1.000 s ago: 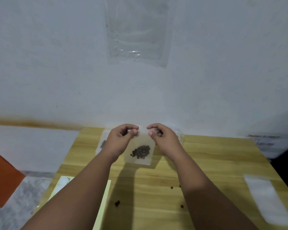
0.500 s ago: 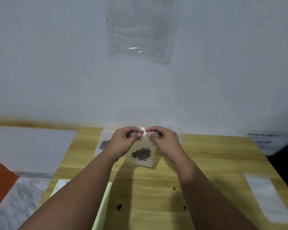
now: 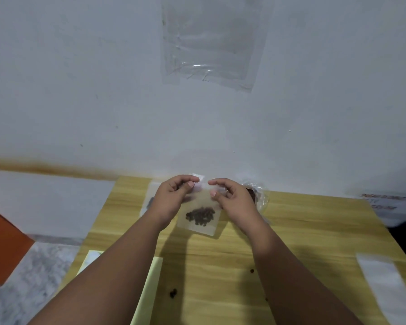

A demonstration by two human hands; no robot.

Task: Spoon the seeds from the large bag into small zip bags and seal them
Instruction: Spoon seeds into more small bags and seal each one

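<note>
Evidently the sealing step is in hand. A small zip bag (image 3: 198,227) is held up just above the far part of the table (image 3: 314,231), between the two hands, with a dark cluster of seeds (image 3: 201,215) settled in its lower half. The left hand (image 3: 171,200) pinches the bag's top strip between thumb and forefinger, its other fingers curled. The right hand (image 3: 236,202) has thumb and forefinger curled round the same top edge a little to the side. A small gap shows between those two fingertips, so its pinch looks looser.

Since the bag is filled and both hands are at its mouth, spooning for this one looks finished and the zip is being closed. Whether the strip is already shut along its whole length cannot be told, as the plastic is pale and slightly blurred.

The next move probably calls for pressing the two zip tracks together and running the pinch from one end to the other while keeping the bag upright so the seeds stay low. It can then go down beside the other filled bag (image 3: 148,201), partly hidden behind the left hand.

The large bag (image 3: 260,199) lies behind the right hand, near the wall. A few loose seeds (image 3: 173,293) lie on the near part of the table.
</note>
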